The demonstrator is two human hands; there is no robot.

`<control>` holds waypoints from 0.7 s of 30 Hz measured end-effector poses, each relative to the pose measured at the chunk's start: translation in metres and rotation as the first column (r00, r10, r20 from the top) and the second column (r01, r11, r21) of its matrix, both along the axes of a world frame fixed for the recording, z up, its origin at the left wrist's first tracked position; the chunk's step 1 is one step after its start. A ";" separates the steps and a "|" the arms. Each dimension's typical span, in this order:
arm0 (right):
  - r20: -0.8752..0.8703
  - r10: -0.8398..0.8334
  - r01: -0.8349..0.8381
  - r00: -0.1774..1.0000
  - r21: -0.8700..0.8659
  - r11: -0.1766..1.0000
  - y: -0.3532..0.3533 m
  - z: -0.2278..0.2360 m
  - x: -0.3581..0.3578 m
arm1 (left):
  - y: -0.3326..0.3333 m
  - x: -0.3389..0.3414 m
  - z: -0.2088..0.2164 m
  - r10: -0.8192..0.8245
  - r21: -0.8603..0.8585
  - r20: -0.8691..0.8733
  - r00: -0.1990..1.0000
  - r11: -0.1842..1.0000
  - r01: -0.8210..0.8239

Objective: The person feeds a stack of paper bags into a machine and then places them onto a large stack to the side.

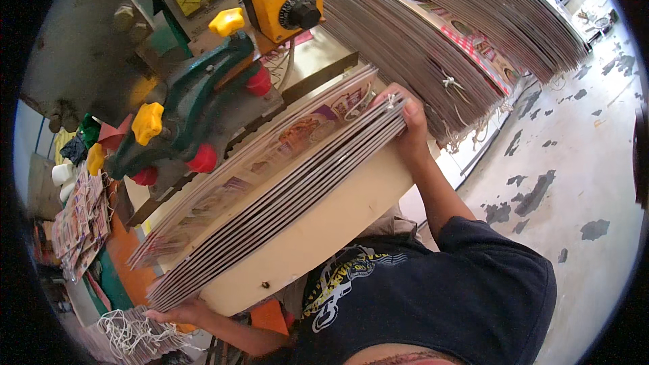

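Observation:
On the cream tabletop (304, 236), a bundle of flat, folded printed paper bags (277, 203) stands on edge, running from lower left to upper right. My right hand (410, 125) is closed round its far right end, beside a white string knot. At the near left corner, my left hand (181, 313) grips the other end, its fingers partly hidden beneath. Just behind the bundle lean more flat bags (297, 136) with food pictures, somewhat blurred. Beyond them is a green machine arm (196, 98) with yellow star knobs and red feet.
A yellow control box (287, 3) with a black dial sits above the machine. Tall stacks of flat bags (405, 47) with string handles stand at the back right. Printed bags (82, 223) and a pile with white cords (138, 334) lie at left. Right is a patchy grey floor (541, 162).

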State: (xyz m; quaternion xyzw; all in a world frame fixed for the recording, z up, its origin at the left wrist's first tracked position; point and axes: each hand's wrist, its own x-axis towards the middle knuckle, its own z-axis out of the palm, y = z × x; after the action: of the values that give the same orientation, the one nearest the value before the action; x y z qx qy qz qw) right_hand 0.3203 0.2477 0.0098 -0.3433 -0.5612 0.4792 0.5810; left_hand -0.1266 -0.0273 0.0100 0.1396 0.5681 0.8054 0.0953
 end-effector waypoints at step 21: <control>-0.057 0.053 -0.052 0.997 0.012 0.999 0.002 -0.002 0.002 | 0.000 -0.013 0.000 0.082 0.075 0.029 0.996 0.994 -0.084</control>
State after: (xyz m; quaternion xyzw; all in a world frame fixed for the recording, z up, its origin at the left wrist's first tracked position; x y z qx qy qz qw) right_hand 0.3220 0.2498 0.0082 -0.3115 -0.5558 0.5009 0.5858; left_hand -0.1396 -0.0276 0.0096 0.1088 0.5411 0.8314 0.0639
